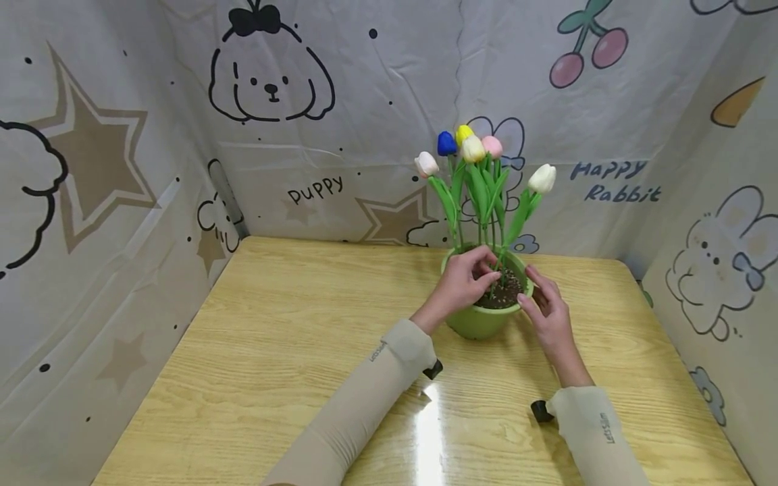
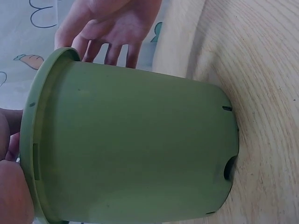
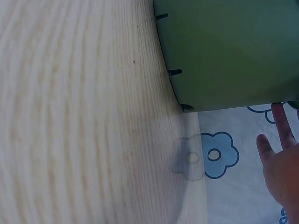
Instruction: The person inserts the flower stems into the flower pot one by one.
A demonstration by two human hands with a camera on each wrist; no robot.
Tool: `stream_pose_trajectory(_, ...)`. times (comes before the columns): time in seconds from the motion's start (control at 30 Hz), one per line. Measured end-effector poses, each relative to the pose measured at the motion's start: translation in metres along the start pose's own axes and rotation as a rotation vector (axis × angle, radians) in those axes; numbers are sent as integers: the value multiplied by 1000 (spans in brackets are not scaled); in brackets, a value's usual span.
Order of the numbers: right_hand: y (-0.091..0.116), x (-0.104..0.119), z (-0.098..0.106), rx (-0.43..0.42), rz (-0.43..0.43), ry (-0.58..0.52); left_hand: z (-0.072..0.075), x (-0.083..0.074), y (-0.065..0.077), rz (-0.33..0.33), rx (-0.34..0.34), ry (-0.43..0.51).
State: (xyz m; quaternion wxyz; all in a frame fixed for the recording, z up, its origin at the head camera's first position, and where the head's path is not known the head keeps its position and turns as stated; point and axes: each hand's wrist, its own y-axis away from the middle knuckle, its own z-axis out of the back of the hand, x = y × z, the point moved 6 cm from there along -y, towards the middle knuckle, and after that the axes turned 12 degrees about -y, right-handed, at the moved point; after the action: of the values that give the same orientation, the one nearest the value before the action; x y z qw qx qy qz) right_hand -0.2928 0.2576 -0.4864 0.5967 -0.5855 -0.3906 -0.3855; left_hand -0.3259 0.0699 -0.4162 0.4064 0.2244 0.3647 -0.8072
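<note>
A green flower pot (image 1: 480, 325) stands upright on the table, filled with dark soil (image 1: 509, 291). Artificial tulips rise from it: a white tulip (image 1: 542, 178) leaning right, a pale pink-white one (image 1: 427, 164) leaning left, and blue, yellow, cream and pink blooms grouped between. My left hand (image 1: 463, 278) reaches over the near-left rim and pinches a tulip stem low down, close above the soil. At the pot's right side, my right hand (image 1: 552, 320) touches the rim with thumb and fingers extended; the left wrist view shows its fingers spread behind the pot wall (image 2: 135, 140).
The light wooden table (image 1: 273, 351) spreads left and in front of the pot. Printed cloth walls (image 1: 377, 88) enclose its back and both sides, with the back cloth close behind the tulips. Each wrist carries a small black camera (image 1: 541, 411).
</note>
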Motion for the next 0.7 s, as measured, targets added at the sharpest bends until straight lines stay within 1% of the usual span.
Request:
stream_pose_trajectory(0.17,0,-1,0,-3,-6,-4,0,-2,1,14,-15,-63)
stream_pose_trajectory(0.33,1,-1,-1,4,-11,-10,0,-2,4,48,-55,-120)
stream_pose_trajectory(0.43,1,-1,-1,2,-8,-10,0,-3,4,58,-70,-127)
stream_pose_trajectory(0.57,1,-1,0,1,-6,1,2,-5,4,49,-92,-125)
stream_pose_trajectory(0.7,1,1,0,-2,-6,5,9,-7,5,44,-117,-99)
